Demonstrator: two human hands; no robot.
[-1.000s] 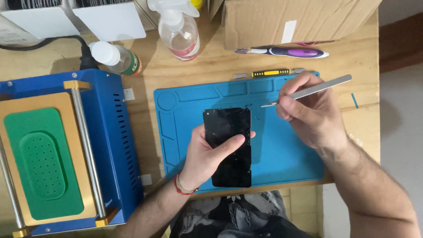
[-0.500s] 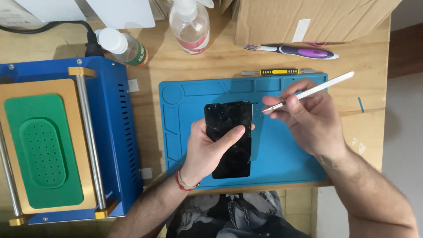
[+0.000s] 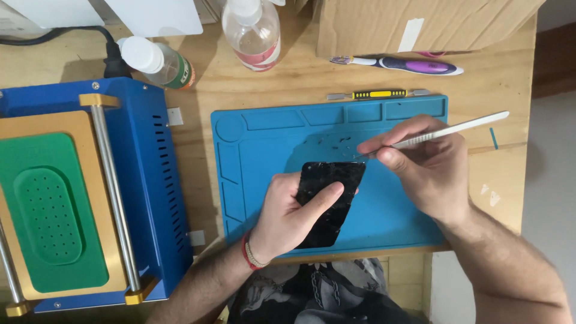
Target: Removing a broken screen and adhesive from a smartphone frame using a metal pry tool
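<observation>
On the blue repair mat (image 3: 270,144), near its front edge, our left hand (image 3: 288,216) clamps the tilted black phone screen (image 3: 330,201), thumb across the glass. Just above it, our right hand (image 3: 429,168) pinches metal tweezers (image 3: 444,130), tips by the screen's upper corner.

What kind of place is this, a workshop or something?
Probably a small phone repair bench: a blue work mat on a wooden table, a blue machine beside it, and hands working on a black phone screen with tweezers.
</observation>
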